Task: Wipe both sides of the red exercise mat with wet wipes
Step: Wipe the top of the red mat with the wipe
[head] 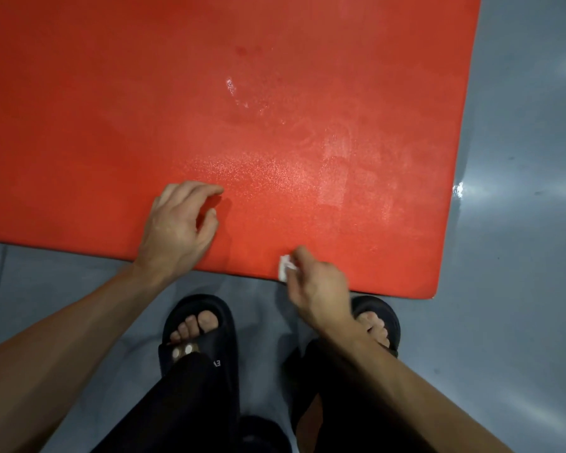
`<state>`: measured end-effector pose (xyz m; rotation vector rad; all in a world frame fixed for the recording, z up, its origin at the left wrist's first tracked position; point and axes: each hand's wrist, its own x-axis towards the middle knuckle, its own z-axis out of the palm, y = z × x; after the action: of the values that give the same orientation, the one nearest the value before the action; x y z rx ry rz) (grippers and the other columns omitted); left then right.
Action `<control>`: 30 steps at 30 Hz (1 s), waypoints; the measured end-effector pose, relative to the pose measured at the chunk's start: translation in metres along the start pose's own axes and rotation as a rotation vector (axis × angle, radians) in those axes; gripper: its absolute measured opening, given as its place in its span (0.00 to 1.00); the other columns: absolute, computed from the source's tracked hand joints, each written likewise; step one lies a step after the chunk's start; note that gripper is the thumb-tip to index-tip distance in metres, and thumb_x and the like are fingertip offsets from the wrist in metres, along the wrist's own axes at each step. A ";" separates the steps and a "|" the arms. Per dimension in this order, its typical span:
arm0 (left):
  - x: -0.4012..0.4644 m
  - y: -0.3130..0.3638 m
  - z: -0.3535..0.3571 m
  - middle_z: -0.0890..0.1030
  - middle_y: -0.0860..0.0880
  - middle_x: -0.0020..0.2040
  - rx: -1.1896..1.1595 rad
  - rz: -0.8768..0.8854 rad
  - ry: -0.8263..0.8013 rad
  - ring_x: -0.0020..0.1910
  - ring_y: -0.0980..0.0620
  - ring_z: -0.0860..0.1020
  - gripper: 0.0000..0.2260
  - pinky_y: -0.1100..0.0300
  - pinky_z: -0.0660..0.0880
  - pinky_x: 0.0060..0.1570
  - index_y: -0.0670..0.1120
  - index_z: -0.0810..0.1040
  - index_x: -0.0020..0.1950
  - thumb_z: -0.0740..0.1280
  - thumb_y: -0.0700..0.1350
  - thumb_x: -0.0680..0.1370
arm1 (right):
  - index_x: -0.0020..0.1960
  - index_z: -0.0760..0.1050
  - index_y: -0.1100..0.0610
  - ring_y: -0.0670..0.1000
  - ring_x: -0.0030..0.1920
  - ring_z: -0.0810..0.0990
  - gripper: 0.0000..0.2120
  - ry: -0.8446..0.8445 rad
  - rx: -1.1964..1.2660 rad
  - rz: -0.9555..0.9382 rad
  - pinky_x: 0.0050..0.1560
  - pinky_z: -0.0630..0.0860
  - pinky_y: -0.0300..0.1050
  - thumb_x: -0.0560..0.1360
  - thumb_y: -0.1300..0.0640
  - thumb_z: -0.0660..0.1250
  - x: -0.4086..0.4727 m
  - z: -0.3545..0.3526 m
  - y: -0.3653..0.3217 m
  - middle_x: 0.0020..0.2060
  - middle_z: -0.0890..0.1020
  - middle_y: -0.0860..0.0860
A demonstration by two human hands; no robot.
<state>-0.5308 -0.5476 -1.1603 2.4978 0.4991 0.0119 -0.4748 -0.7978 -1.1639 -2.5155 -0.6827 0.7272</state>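
The red exercise mat (242, 109) lies flat on the grey floor (520, 223), its near edge just in front of the person's black sandals (198, 335). It looks like a thick foam slab with rounded corners and a fine pebbled skin, so it should be light, soft and floppy instead of stiff. For turning it over, the near edge or the near right corner seems the easiest place to take hold, since both overhang nothing and sit closest to the feet.

The right hand (321, 289) pinches a small crumpled white wet wipe (286, 266) against the mat's near edge. The left hand (177, 227) rests on the mat a little further in, fingers loosely curled around nothing, apparently steadying it.

Beyond the right hand, towards the mat's right side, glossy damp streaks (334, 152) catch the light, while the left portion looks dull and dry. The wet skin may be slippery under the fingers. The floor is smooth and reflective.
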 end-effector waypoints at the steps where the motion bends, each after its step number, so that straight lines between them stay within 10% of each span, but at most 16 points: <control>1: -0.001 0.001 -0.001 0.81 0.49 0.61 -0.006 0.001 0.005 0.60 0.44 0.75 0.16 0.46 0.71 0.63 0.46 0.80 0.65 0.64 0.43 0.79 | 0.52 0.71 0.54 0.63 0.32 0.79 0.06 -0.063 -0.014 -0.041 0.30 0.70 0.50 0.78 0.54 0.61 0.008 0.010 -0.018 0.32 0.80 0.54; 11: -0.010 -0.017 -0.012 0.81 0.47 0.60 0.005 -0.059 0.058 0.58 0.43 0.76 0.16 0.47 0.71 0.63 0.44 0.80 0.65 0.64 0.41 0.78 | 0.48 0.69 0.52 0.63 0.27 0.77 0.04 0.049 -0.078 0.097 0.26 0.65 0.47 0.77 0.52 0.63 -0.027 -0.027 0.040 0.26 0.76 0.53; 20: -0.015 -0.013 -0.016 0.81 0.49 0.59 0.009 -0.108 0.047 0.58 0.45 0.75 0.16 0.50 0.71 0.63 0.45 0.79 0.66 0.64 0.42 0.78 | 0.60 0.67 0.53 0.66 0.46 0.83 0.07 -0.290 -0.174 -0.124 0.39 0.67 0.52 0.83 0.53 0.55 0.035 0.027 -0.089 0.45 0.85 0.60; 30: -0.001 -0.007 -0.009 0.80 0.49 0.59 0.001 -0.076 0.008 0.58 0.47 0.74 0.16 0.59 0.67 0.63 0.45 0.79 0.66 0.63 0.42 0.79 | 0.50 0.72 0.50 0.58 0.32 0.79 0.06 0.089 -0.091 0.042 0.29 0.73 0.51 0.81 0.49 0.66 -0.012 -0.039 0.032 0.34 0.77 0.47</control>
<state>-0.5356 -0.5380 -1.1563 2.4790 0.5971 -0.0083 -0.4501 -0.8402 -1.1463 -2.6348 -0.6470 0.6071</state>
